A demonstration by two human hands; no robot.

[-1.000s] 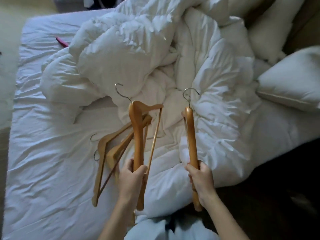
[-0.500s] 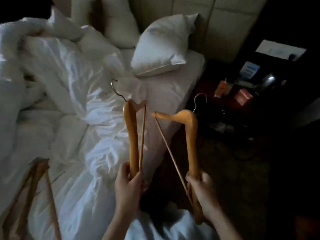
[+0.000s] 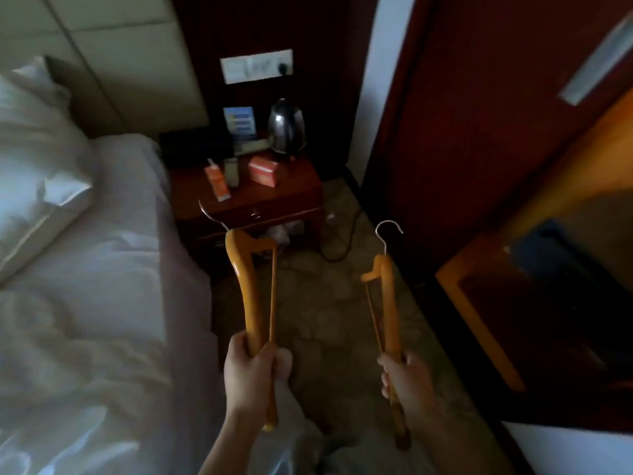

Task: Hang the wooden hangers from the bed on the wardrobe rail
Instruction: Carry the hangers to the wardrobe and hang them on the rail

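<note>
My left hand [image 3: 251, 377] grips one wooden hanger [image 3: 250, 286] by its arm, metal hook pointing up and away toward the nightstand. My right hand [image 3: 406, 377] grips a second wooden hanger [image 3: 387, 296] the same way, its hook up near the dark wardrobe. Both hangers are held over the carpet beside the bed [image 3: 102, 303]. The dark red wardrobe door [image 3: 479, 114] stands at the right; no rail is visible. The other hangers on the bed are out of view.
A dark wooden nightstand [image 3: 291, 197] ahead carries a metal kettle [image 3: 287, 126], small boxes and a card. A cable lies on the patterned carpet [image 3: 325, 320]. An orange-edged wooden panel [image 3: 479, 320] juts in at right. White pillows [image 3: 37, 159] lie at left.
My view has swung right from the bed to the aisle, nightstand and wardrobe. Both hands keep hold of their hangers and carried them off the bed; the remaining hangers left the view.
</note>
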